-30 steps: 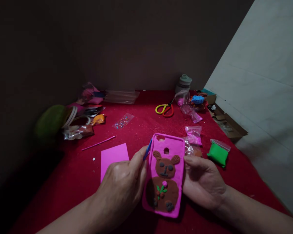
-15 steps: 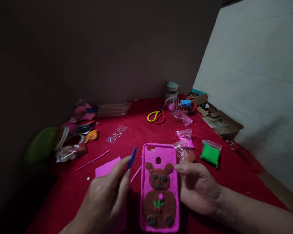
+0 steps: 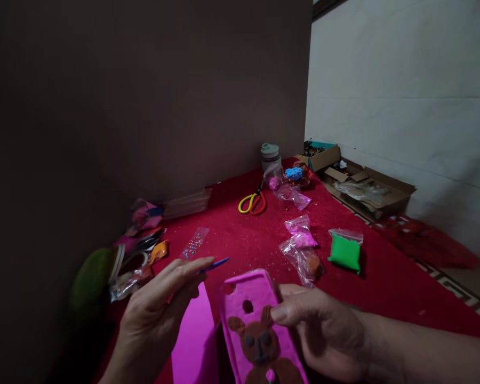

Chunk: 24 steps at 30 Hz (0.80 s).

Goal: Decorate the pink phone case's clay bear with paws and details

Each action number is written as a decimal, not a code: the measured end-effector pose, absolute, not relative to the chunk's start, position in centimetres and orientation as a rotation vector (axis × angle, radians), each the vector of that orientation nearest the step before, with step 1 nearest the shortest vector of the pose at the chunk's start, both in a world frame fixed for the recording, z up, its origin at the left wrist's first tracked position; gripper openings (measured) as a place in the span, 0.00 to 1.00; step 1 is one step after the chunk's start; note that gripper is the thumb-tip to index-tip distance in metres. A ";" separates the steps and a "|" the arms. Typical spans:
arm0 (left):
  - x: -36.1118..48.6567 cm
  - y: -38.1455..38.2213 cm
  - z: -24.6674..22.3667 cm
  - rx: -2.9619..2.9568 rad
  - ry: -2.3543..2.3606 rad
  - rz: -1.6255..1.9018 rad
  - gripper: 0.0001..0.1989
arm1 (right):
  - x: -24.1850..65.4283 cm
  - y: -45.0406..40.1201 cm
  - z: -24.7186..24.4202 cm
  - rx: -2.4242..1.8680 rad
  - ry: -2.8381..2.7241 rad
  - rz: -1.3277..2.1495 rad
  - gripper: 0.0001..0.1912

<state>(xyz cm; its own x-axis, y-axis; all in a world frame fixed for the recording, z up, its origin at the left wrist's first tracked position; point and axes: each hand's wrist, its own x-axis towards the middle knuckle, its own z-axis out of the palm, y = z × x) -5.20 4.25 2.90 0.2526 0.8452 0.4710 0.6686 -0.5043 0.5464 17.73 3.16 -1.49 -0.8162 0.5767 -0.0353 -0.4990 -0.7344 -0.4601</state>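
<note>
My right hand [image 3: 324, 325] grips a pink clay-covered phone case [image 3: 244, 285] by its right edge, thumb on the front near the bear's ear. On the case is a brown clay bear [image 3: 260, 344] with dark eyes, nose and mouth, and a pink flower bud [image 3: 270, 375] below its head. The case's lower end runs out of the frame. Left of it, my left hand [image 3: 160, 309] pinches a slim blue clay tool [image 3: 216, 264], its tip pointing right above the case's top corner. Beneath the left hand lies a pink sheet [image 3: 194, 341].
Scissors [image 3: 253, 203] with yellow and red handles lie on the red cloth [image 3: 232, 234]. Bags of pink clay [image 3: 302, 234], brown clay [image 3: 314, 265] and green clay [image 3: 344, 253] sit to the right. A gem sheet [image 3: 196, 242] is at left; a cardboard box [image 3: 388, 192] stands beyond.
The phone case has moved lower and tilted, its top leaning left. My right thumb now lies further over its front. The blue tool has swung from steep to nearly level, and the view has shifted.
</note>
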 end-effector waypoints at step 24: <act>-1.7 5.4 6.8 3.042 1.137 0.571 0.13 | 17.7 3.2 -1.8 -0.182 -0.550 2.505 0.17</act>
